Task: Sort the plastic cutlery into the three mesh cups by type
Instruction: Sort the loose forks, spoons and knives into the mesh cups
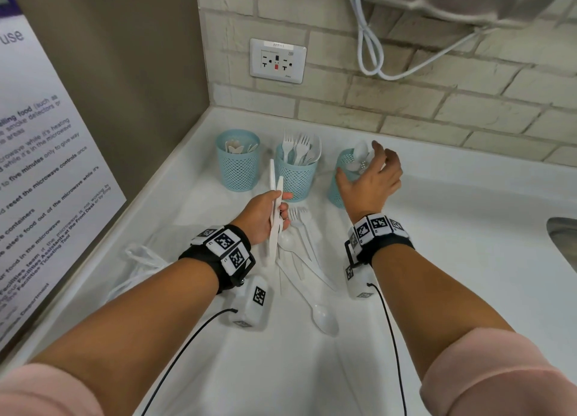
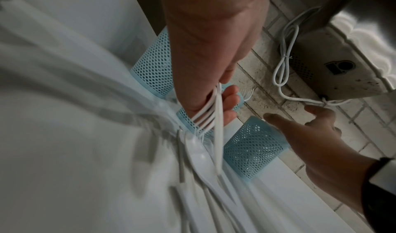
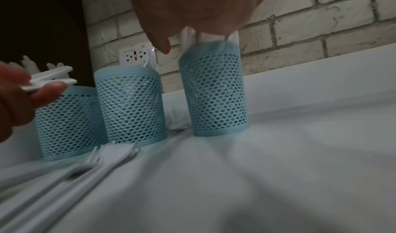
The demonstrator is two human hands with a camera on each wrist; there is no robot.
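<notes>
Head view is bright and evenly lit, colours clean, soft shadows pooling under both forearms on the white counter (image 1: 437, 228). Straight lines bow hard toward the edges; the brick wall (image 1: 406, 103) curves and the poster (image 1: 46, 165) on the side wall stretches. Glare washes the top corner. Left wrist view is dimmer, and the near counter smears into streaks, the loose cutlery (image 2: 203, 152) blurred. Right wrist view is dimmest, grainy, its top left corner almost black; the mesh cups (image 3: 128, 104) read fairly sharp while the foreground melts into soft blur.
</notes>
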